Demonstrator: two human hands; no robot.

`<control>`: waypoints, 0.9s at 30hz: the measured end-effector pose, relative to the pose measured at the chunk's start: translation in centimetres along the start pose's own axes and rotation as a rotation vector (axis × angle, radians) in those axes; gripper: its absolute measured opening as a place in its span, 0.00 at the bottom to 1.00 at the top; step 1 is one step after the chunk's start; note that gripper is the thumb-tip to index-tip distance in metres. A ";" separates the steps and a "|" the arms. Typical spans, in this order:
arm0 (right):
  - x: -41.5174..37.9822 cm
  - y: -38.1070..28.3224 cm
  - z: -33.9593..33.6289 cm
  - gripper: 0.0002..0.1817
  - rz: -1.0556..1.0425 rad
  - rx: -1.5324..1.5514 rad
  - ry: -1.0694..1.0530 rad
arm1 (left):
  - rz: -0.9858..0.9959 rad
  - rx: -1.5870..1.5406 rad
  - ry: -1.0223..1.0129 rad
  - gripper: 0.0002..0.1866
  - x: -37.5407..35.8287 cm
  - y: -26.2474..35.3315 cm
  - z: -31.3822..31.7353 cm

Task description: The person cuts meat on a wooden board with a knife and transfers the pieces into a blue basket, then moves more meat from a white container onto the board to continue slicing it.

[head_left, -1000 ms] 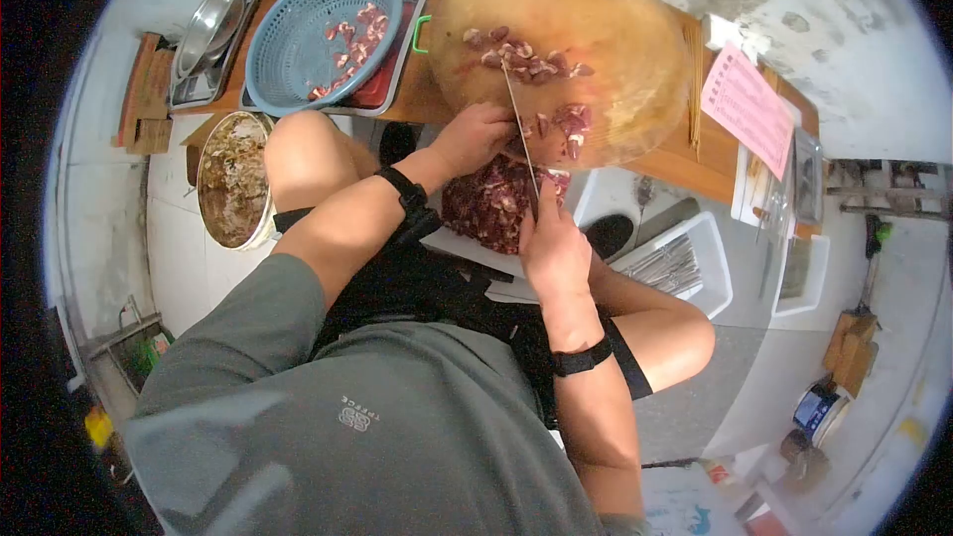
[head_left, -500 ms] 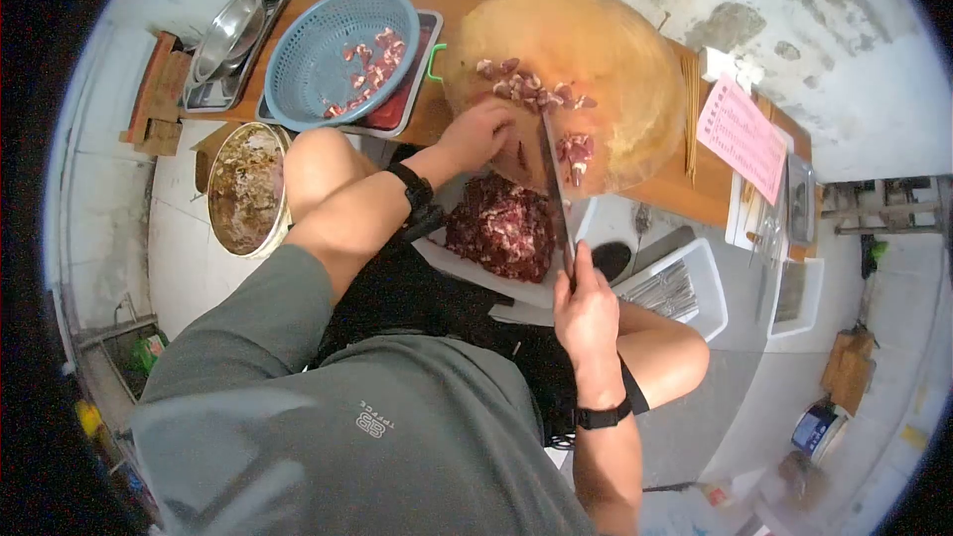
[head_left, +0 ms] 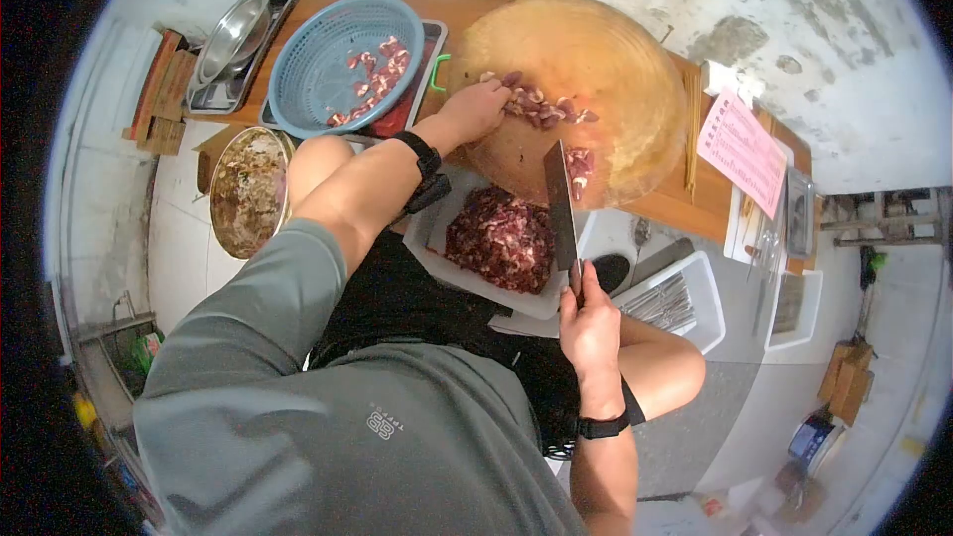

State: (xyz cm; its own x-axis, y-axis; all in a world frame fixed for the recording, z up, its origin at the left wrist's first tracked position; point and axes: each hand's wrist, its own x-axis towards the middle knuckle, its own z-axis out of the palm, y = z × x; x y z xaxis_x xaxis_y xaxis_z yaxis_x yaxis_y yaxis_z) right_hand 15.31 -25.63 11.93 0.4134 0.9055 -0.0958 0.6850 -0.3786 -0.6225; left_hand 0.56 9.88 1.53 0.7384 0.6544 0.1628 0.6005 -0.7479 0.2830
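A round wooden chopping board [head_left: 625,60] bears a row of cut meat pieces [head_left: 546,109]. My left hand [head_left: 476,111] is at the left end of this row, with its fingers curled down onto the meat; the fingertips are partly hidden. My right hand [head_left: 591,328] is closed round the handle of a cleaver [head_left: 560,201]. The blade points away from me, its tip over the near part of the board. Right of the blade lies a smaller clump of meat [head_left: 580,169]. Below the board, a white tub [head_left: 429,238] holds a heap of cut meat [head_left: 501,238].
A blue colander [head_left: 288,79] with some meat stands left of the board on the wooden table [head_left: 467,6]. Beyond it are steel bowls [head_left: 233,35]. A bucket [head_left: 248,189] sits lower left. At right are skewers [head_left: 692,129], a pink sheet [head_left: 743,149] and a white bin [head_left: 707,313].
My left hand has moved up and slightly left onto the end of the meat row. The cleaver has drawn back toward me, away from the row, and its blade face now shows more.
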 end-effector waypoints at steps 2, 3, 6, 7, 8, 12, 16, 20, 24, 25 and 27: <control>0.1 0.0 0.0 0.26 -0.008 -0.006 0.000 | 0.006 0.017 -0.035 0.10 -0.2 -0.1 -0.3; 0.1 0.0 0.0 0.26 -0.015 -0.012 0.003 | 0.021 -0.003 -0.030 0.10 -0.7 0.1 -0.6; -0.2 -0.2 -0.1 0.26 0.004 0.017 -0.017 | 0.145 -0.128 0.008 0.10 -2.1 2.1 -1.1; -0.3 -0.6 -0.2 0.26 0.013 0.015 -0.020 | 0.247 -0.233 0.047 0.10 -2.8 3.1 -1.0; -0.1 -1.0 -0.5 0.26 0.056 0.032 -0.048 | 0.249 -0.239 0.043 0.10 -3.4 4.0 -0.7; -0.1 -0.2 0.3 0.26 0.017 0.025 -0.023 | 0.290 -0.367 0.122 0.12 -6.0 6.6 1.0; -0.3 -0.2 0.1 0.27 0.022 0.042 -0.031 | 0.256 -0.363 0.239 0.16 -7.1 6.3 2.1; -0.2 -1.0 -0.2 0.27 -0.037 -0.049 -0.024 | 0.284 -0.264 0.275 0.14 -7.1 6.3 3.1; -0.1 -1.1 -0.1 0.27 -0.154 -0.126 0.004 | 0.269 -0.296 0.241 0.13 -6.7 6.6 2.6; -0.1 -1.2 -0.1 0.27 -0.150 -0.128 0.003 | 0.278 -0.286 0.256 0.13 -6.7 6.7 2.2; 0.0 -1.4 -0.5 0.27 -0.144 -0.166 -0.028 | 0.283 -0.302 0.266 0.14 -6.8 6.6 2.5</control>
State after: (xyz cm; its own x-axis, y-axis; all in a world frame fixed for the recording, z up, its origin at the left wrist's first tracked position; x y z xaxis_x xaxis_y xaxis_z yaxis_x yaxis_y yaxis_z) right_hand 14.61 -25.16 13.19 0.2890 0.9566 -0.0376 0.8259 -0.2691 -0.4954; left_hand 0.29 0.21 -0.04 0.7322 0.4650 0.4977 0.2426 -0.8608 0.4474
